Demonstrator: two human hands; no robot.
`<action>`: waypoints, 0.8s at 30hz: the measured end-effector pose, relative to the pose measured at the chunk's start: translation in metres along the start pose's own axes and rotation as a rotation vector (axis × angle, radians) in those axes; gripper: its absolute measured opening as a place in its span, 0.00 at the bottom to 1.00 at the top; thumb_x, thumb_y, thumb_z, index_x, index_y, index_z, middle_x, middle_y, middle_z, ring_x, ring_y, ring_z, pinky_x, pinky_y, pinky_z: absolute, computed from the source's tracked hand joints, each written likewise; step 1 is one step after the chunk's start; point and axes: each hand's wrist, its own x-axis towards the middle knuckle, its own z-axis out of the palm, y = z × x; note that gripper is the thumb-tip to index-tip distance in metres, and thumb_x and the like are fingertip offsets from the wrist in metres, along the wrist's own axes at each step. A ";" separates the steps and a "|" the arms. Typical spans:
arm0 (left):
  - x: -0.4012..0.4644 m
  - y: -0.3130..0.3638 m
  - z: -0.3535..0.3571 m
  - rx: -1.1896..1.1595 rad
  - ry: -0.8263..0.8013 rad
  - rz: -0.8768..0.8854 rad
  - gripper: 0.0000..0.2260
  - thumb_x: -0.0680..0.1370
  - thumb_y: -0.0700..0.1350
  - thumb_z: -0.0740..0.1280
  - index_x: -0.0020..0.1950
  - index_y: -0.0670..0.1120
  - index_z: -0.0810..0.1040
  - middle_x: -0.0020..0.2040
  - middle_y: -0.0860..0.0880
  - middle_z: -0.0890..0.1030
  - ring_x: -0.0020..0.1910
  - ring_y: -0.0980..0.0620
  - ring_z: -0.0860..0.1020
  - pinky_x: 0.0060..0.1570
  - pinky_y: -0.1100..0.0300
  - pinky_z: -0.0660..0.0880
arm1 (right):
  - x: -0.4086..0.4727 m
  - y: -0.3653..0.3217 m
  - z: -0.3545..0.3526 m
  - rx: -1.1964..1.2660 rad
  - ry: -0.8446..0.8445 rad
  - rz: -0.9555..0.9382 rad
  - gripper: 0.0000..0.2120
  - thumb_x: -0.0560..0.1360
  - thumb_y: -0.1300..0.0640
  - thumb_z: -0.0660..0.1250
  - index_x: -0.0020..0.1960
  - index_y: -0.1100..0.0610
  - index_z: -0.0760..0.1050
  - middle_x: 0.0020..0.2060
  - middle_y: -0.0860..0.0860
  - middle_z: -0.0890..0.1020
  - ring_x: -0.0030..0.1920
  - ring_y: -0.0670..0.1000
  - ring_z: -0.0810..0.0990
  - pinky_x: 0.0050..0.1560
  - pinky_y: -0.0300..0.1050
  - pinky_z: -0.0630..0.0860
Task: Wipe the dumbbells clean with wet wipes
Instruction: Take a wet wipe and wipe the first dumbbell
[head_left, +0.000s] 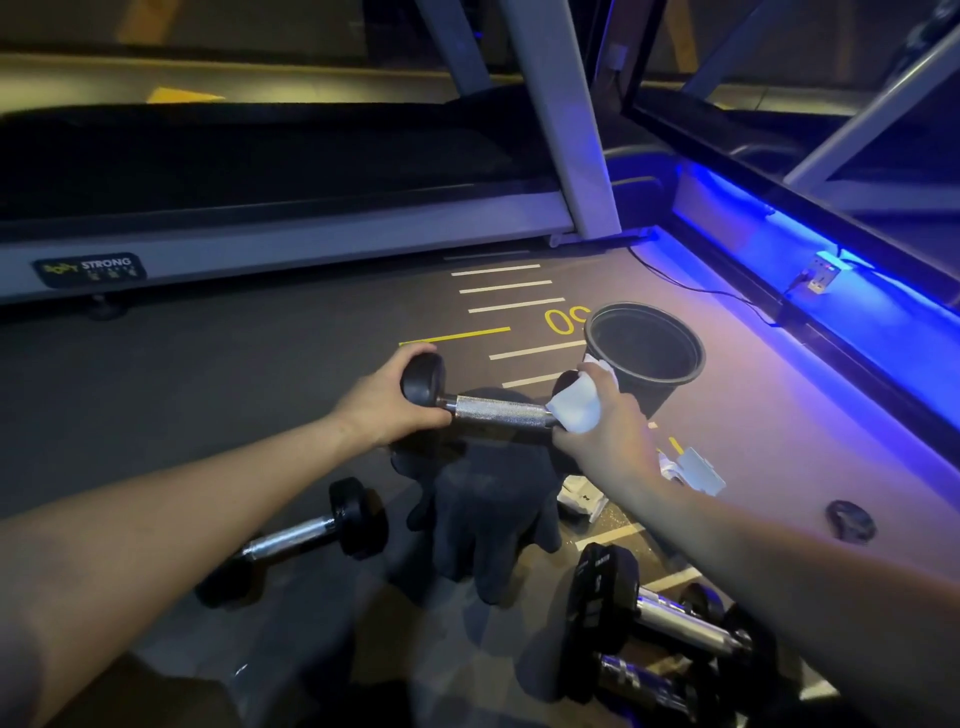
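I hold a small dumbbell (498, 410) with black ends and a knurled chrome handle level above the floor. My left hand (387, 397) grips its left black end. My right hand (605, 431) presses a white wet wipe (576, 408) around the right end of the handle, covering that end's weight. A second dumbbell (306, 535) lies on the floor at lower left. Two larger dumbbells (654, 618) lie at lower right, partly behind my right forearm.
A black bucket (647, 348) stands on the floor just beyond my right hand. A dark cloth (483, 514) lies under the held dumbbell. White wipe packaging (691, 470) lies to the right. A treadmill (291, 228) runs along the back, and a blue-lit machine base (831, 270) along the right.
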 end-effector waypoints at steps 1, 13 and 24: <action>-0.003 0.001 0.002 -0.006 0.026 -0.005 0.33 0.67 0.53 0.79 0.68 0.67 0.68 0.59 0.55 0.79 0.56 0.48 0.79 0.54 0.56 0.77 | -0.001 0.000 0.001 0.013 0.006 -0.004 0.38 0.68 0.50 0.72 0.72 0.37 0.59 0.53 0.53 0.73 0.50 0.59 0.76 0.44 0.47 0.69; -0.051 -0.023 -0.035 -0.082 0.194 -0.049 0.31 0.66 0.49 0.75 0.66 0.65 0.71 0.56 0.60 0.80 0.53 0.54 0.78 0.53 0.61 0.74 | -0.023 -0.050 0.013 0.009 0.010 -0.197 0.31 0.69 0.55 0.72 0.68 0.40 0.64 0.55 0.50 0.69 0.55 0.59 0.75 0.47 0.46 0.64; -0.159 -0.114 -0.102 -0.058 0.294 -0.229 0.32 0.66 0.48 0.76 0.67 0.65 0.71 0.56 0.59 0.80 0.55 0.55 0.79 0.56 0.60 0.74 | -0.084 -0.120 0.100 0.063 -0.227 -0.324 0.33 0.69 0.53 0.72 0.69 0.36 0.63 0.61 0.51 0.70 0.49 0.56 0.74 0.48 0.45 0.67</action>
